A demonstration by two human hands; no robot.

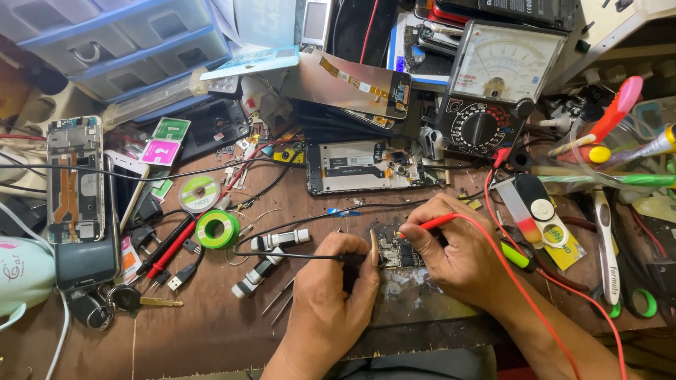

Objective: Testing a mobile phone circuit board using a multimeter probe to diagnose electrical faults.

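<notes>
Can't see much of the board (396, 251), both hands cover its edges and the parts on it are too tiny to make out. The black probe (310, 256) tip is buried under the left hand (329, 295); the red probe (435, 223) tip disappears behind the right hand's (454, 257) fingers. Red lead (524, 292) runs off the bottom edge. Drawers (120, 42) are cropped at the top, and the mug (21, 278) is cut off on the left.

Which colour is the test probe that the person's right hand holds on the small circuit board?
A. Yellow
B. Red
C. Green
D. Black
B: the right hand pinches a red probe with a red wire, its tip on the small circuit board; the black probe is in the left hand.
</notes>
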